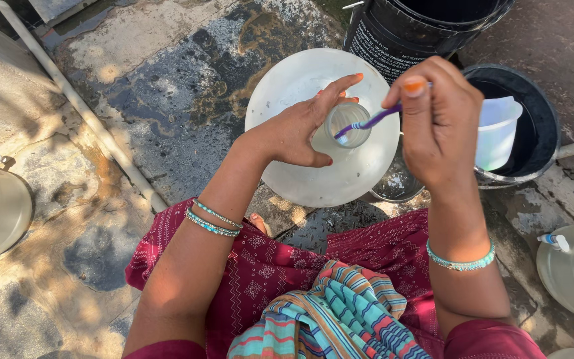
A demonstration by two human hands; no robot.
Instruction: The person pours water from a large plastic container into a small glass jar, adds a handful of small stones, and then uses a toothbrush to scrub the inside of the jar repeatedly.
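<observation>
The person is scrubbing inside the neck of the large clear water jug [320, 133], which stands on the wet stone floor [167, 100]. The left hand [297, 133] curls loosely around the neck; the right hand [436, 123] has its fingers [414, 86] pinched shut on a purple toothbrush [367, 123] poking into the opening. Next likely calls for turning the brush around the rim.

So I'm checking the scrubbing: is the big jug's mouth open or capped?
Open: the large jug has no cap, and the purple brush reaches into its mouth.
</observation>
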